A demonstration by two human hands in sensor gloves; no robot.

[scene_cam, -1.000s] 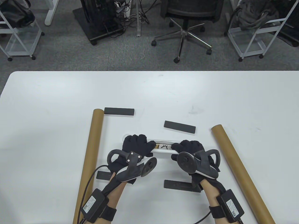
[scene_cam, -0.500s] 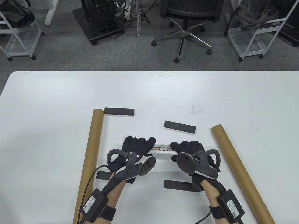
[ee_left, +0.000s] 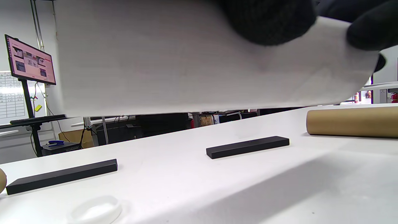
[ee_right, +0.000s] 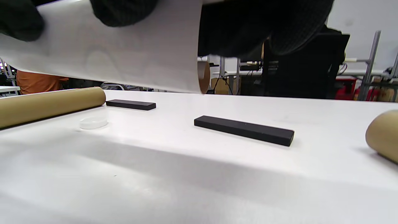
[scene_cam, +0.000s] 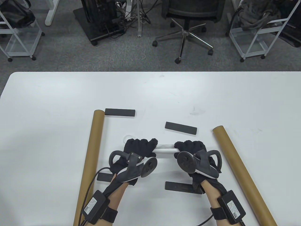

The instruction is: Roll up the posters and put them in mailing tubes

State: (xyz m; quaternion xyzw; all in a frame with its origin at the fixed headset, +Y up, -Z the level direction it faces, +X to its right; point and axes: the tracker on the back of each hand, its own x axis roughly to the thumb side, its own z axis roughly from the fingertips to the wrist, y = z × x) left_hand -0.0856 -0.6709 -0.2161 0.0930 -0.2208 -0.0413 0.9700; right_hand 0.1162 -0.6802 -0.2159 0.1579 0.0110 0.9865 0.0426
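Observation:
A rolled white poster (scene_cam: 165,148) is held off the table between both hands. My left hand (scene_cam: 139,147) grips its left end and my right hand (scene_cam: 191,147) grips its right end. The roll fills the top of the left wrist view (ee_left: 199,62) and of the right wrist view (ee_right: 118,56), where its open end shows. A brown mailing tube (scene_cam: 90,157) lies along the left. A second mailing tube (scene_cam: 242,171) lies on the right at an angle. A clear tube cap (scene_cam: 129,137) lies on the table just beyond my left hand.
Several black bar weights lie on the white table (scene_cam: 47,106): one at the left tube's far end (scene_cam: 120,112), one beyond the hands (scene_cam: 180,127), one under my left wrist (scene_cam: 104,176), one by my right wrist (scene_cam: 181,187). An office chair (scene_cam: 188,18) and carts stand beyond the table.
The poster's printed strip between my hands has rolled out of sight, so the roll now shows only white. Both hands stay on the roll and have closed in slightly.

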